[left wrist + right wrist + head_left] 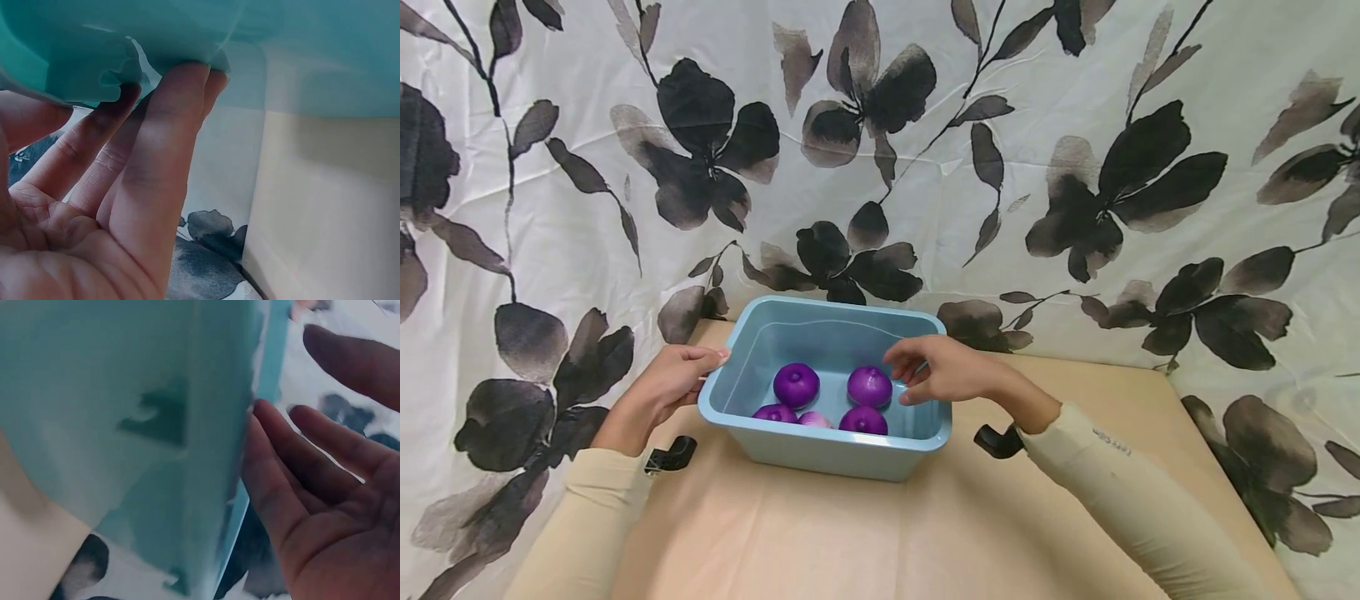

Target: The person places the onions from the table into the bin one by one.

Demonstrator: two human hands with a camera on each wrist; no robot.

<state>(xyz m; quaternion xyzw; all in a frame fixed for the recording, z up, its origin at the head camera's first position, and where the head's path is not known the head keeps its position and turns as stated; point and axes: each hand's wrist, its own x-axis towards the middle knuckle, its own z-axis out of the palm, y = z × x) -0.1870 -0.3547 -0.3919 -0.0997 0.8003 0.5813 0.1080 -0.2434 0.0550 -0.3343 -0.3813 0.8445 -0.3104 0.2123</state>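
A light blue plastic tub stands at the back of the table and holds several round purple onions. Among them, partly hidden by the front wall, lies a paler pinkish bulb. My left hand grips the tub's left rim, thumb on top and fingers beneath; the left wrist view shows these fingers against the outer wall. Over the right rim is my right hand, its fingers loosely bent and holding nothing. In the right wrist view its thumb is apart from the rim; whether the other fingertips touch it I cannot tell.
A beige tabletop lies under the tub. White cloth with dark flowers hangs behind it and along both sides. A black wrist mount shows at the left cuff and another at the right cuff.
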